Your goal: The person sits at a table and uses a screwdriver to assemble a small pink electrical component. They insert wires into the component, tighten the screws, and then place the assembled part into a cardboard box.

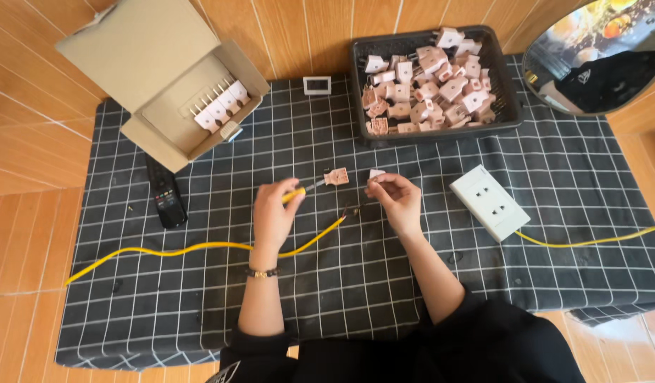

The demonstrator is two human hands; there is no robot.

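Note:
My left hand [274,213] grips a small yellow-handled screwdriver [297,192] whose tip points right toward an opened pink plug half [336,176] lying on the checked cloth. My right hand [397,199] pinches a small white-pink plug piece [376,174] between its fingertips. A yellow cable [200,247] runs from the left across the cloth, and its stripped end [352,211] lies between my two hands.
A black basket [506,92] at the back holds several pink plugs. An open cardboard box [173,85] with plugs lined up inside sits back left. A black remote [165,195], a white socket block [489,202] with its own yellow lead, and a round mirror [597,53] are also here.

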